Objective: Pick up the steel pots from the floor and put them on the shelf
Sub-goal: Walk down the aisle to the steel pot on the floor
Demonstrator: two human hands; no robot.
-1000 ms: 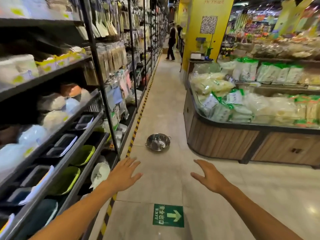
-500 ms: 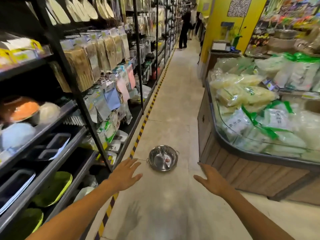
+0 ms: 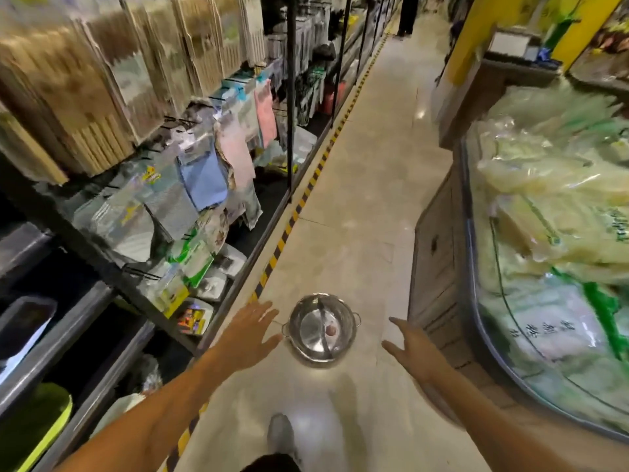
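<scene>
Closer now than a moment ago, the steel pot [image 3: 321, 332] sits upright on the tiled floor [image 3: 357, 206] between both outstretched hands. Left hand [image 3: 250, 332] hovers just beside its rim, fingers spread, holding nothing; right hand [image 3: 413, 345] stays farther off, also open and empty. Black shelf [image 3: 112, 267] flanks the left; a wooden display counter [image 3: 439, 253] the right.

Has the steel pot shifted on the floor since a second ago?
No. The steel pot sits on the same tile just right of the striped floor tape; only the camera and both open hands have closed in.
</scene>
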